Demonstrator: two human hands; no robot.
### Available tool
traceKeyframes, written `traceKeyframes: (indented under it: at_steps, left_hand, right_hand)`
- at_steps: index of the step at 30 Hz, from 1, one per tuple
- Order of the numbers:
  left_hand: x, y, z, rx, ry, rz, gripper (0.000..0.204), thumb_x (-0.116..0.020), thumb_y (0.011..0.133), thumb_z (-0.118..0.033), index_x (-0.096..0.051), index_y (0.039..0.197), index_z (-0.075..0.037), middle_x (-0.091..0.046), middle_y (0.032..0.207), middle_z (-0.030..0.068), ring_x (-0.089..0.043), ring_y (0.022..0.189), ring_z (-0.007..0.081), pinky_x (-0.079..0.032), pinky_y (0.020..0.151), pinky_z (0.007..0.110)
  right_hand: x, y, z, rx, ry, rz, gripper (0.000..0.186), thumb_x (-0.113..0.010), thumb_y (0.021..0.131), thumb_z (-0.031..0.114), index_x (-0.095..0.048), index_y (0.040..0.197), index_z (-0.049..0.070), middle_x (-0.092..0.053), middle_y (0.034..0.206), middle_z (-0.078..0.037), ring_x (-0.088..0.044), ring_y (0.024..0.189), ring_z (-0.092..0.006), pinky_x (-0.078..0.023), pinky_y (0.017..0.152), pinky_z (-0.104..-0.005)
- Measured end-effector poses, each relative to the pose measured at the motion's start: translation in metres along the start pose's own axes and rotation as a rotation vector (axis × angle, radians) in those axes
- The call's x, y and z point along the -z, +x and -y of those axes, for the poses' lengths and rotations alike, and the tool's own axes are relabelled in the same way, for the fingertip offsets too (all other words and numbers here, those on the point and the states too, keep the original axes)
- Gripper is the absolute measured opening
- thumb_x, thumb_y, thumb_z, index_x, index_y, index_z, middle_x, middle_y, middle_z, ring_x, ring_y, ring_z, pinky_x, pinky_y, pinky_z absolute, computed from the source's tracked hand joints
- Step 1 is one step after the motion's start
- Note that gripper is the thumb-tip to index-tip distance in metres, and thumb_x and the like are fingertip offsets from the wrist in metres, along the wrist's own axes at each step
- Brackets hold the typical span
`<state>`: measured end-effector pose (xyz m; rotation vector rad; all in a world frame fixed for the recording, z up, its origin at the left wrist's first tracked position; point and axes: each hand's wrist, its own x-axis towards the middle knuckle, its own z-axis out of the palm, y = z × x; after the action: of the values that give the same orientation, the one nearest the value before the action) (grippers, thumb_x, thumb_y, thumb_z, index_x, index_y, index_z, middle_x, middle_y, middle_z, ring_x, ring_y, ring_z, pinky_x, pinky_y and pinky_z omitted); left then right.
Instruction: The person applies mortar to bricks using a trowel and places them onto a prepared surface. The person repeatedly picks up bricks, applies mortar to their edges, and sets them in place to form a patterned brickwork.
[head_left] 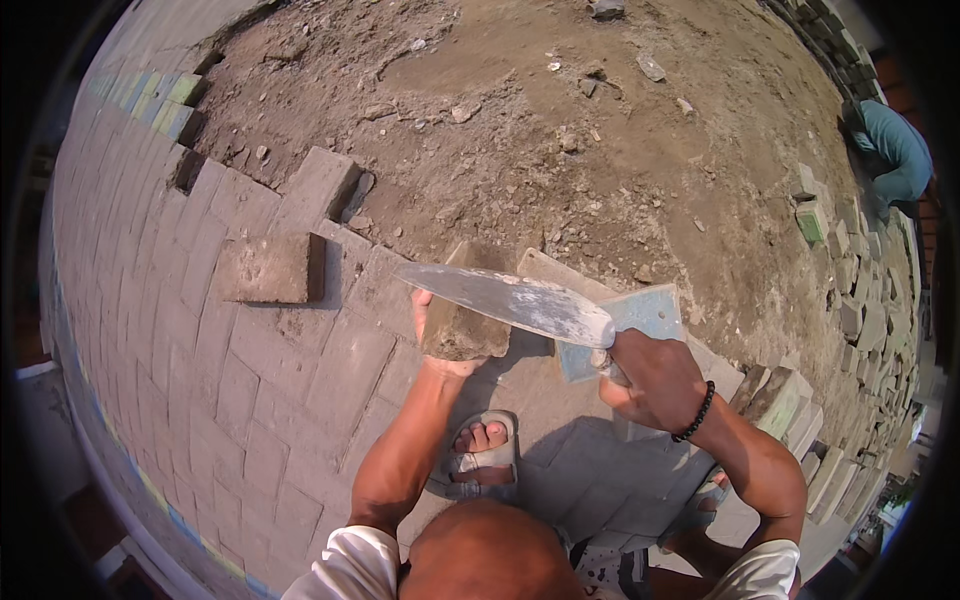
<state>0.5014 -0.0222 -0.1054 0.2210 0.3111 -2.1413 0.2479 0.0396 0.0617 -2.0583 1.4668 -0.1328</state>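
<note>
My left hand (424, 305) is wrapped round a rough paving block (462, 338) whose surface is crusted with dirt. My right hand (655, 375) grips the handle of a trowel (520, 300). Its long, cement-stained blade points left and lies across the block in this view; whether metal touches block I cannot tell. Under the trowel handle, beside my right hand, sits a flat blue plate (648, 312) with small holes. A grey block (562, 272) shows partly behind that plate. Most of my left fingers are hidden by the block.
One loose paving block (272, 268) rests on the laid paving (230, 370) at left. Another block (318, 186) stands at the edge of the bare soil (560, 150). Stacked pavers (795, 405) line the right. A person (895, 150) in teal bends at the far right.
</note>
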Motion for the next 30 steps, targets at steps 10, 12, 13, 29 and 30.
traceKeyframes:
  at_steps: [10, 12, 13, 29, 30]
  left_hand:
    - [0.005, 0.002, -0.004, 0.078, -0.074, 0.156, 0.066, -0.054, 0.089, -0.054, -0.053, 0.135, -0.007, -0.060, 0.131, 0.0206, -0.063, 0.113, 0.0375, -0.058, 0.087, 0.057]
    - [0.014, -0.004, -0.002, -0.015, -0.038, 0.075, 0.065, -0.054, 0.089, -0.052, -0.053, 0.135, -0.007, -0.061, 0.129, 0.0217, -0.065, 0.109, 0.0385, -0.060, 0.083, 0.056]
    - [0.011, -0.005, 0.006, -0.089, -0.024, 0.000, 0.064, -0.054, 0.090, -0.051, -0.054, 0.135, -0.006, -0.061, 0.128, 0.0225, -0.066, 0.106, 0.0391, -0.060, 0.082, 0.055]
    - [-0.027, 0.008, 0.006, -0.015, -0.058, -0.006, 0.059, -0.051, 0.092, -0.045, -0.055, 0.135, -0.005, -0.063, 0.127, 0.0195, -0.067, 0.107, 0.0364, -0.058, 0.089, 0.054]
    - [-0.024, 0.009, 0.005, -0.010, -0.053, 0.000, 0.059, -0.051, 0.092, -0.046, -0.056, 0.135, -0.005, -0.064, 0.127, 0.0194, -0.067, 0.107, 0.0360, -0.057, 0.089, 0.054]
  right_hand:
    - [0.011, 0.027, -0.020, -0.238, 0.034, 0.027, 0.027, -0.062, 0.082, 0.018, -0.052, 0.100, 0.000, -0.065, 0.086, -0.025, -0.065, 0.073, -0.0412, -0.052, 0.068, -0.0491]
    - [0.002, 0.013, -0.003, -0.082, 0.083, -0.027, 0.029, -0.063, 0.083, 0.019, -0.052, 0.101, 0.001, -0.064, 0.085, -0.023, -0.065, 0.073, -0.0413, -0.052, 0.067, -0.0501]
    - [-0.002, 0.005, 0.002, -0.027, 0.047, 0.018, 0.032, -0.066, 0.082, 0.021, -0.051, 0.103, 0.002, -0.064, 0.083, -0.021, -0.065, 0.074, -0.0418, -0.052, 0.067, -0.0506]
    - [-0.003, 0.016, -0.008, -0.247, 0.048, 0.014, 0.031, -0.065, 0.079, 0.016, -0.053, 0.103, 0.000, -0.064, 0.083, -0.022, -0.066, 0.075, -0.0420, -0.053, 0.066, -0.0503]
    - [-0.001, 0.010, -0.004, -0.240, 0.089, -0.001, 0.031, -0.066, 0.079, 0.016, -0.054, 0.103, 0.000, -0.064, 0.085, -0.021, -0.066, 0.074, -0.0415, -0.053, 0.066, -0.0504]
